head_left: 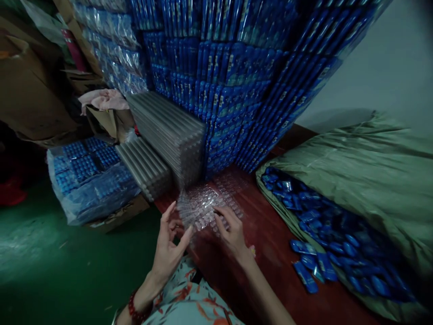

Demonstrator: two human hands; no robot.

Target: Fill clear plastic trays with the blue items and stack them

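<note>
A clear, bumpy plastic sheet [206, 201] lies shiny on the dark red table in front of me. At its near left edge is my left hand [169, 248], thumb and fingers spread apart, with blurred clear plastic beside the fingertips. Over the sheet's right part, my right hand [233, 232] has its thumb and forefinger bent close together at the surface. What lies between those fingertips is too small and clear to make out. A red bead bracelet [133, 307] circles my left wrist.
Grey ridged stacks [169, 131] stand behind the sheet. Blue packets [230, 90] rise in a high wall behind. To the right, a green sack [355, 153] spills small blue packets [307, 262] onto the table [250, 280]. A plastic-wrapped blue bundle [91, 180] sits left, above the green floor.
</note>
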